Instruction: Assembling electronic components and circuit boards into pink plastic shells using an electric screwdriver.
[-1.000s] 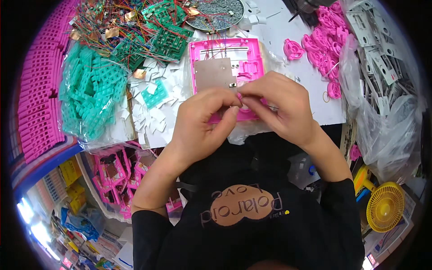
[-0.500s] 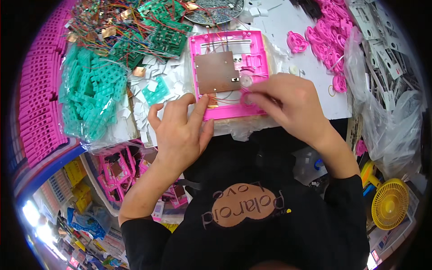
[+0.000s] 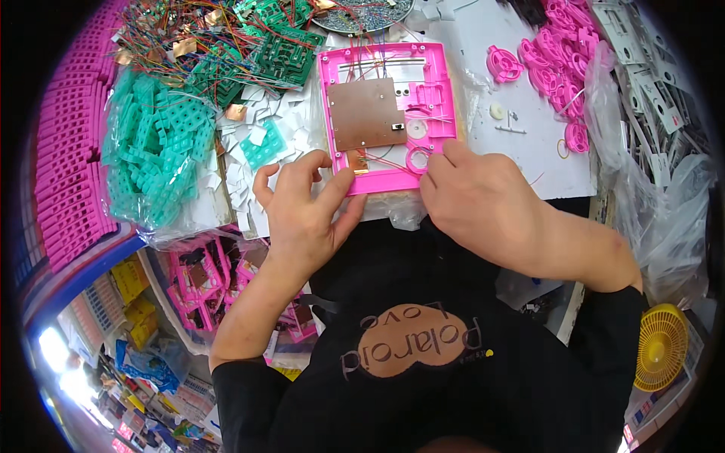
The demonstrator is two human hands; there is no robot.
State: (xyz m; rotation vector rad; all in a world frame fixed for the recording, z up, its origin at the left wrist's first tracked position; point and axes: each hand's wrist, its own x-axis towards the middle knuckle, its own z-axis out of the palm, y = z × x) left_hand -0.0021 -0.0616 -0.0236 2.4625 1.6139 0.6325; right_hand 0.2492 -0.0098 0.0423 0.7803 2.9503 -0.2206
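A pink plastic housing [image 3: 385,183] lies before me with a brown circuit board [image 3: 366,113], thin wires and a copper-coloured tab [image 3: 357,161] inside. My left hand [image 3: 302,208] grips its lower left corner, index finger on the rim and thumb against the near edge. The other left fingers are bent and hold nothing. My right hand [image 3: 483,200] is closed over the lower right corner, its fingers curled beside a pink ring [image 3: 418,158] in the housing. What those fingertips pinch is hidden. Above the ring sits a round pale disc [image 3: 417,130].
Green circuit boards [image 3: 283,57] with tangled wires lie far left, above a bag of teal rubber keypads [image 3: 155,151]. Pink ring parts [image 3: 555,60] are heaped far right, near a small white wheel [image 3: 497,111]. More pink housings [image 3: 200,283] fill a bin below left. A yellow fan [image 3: 661,347] stands lower right.
My right hand has moved down and turned, from above the ring to the housing's lower right corner. The pink ring now shows plainly. My left hand stays at the lower left corner.
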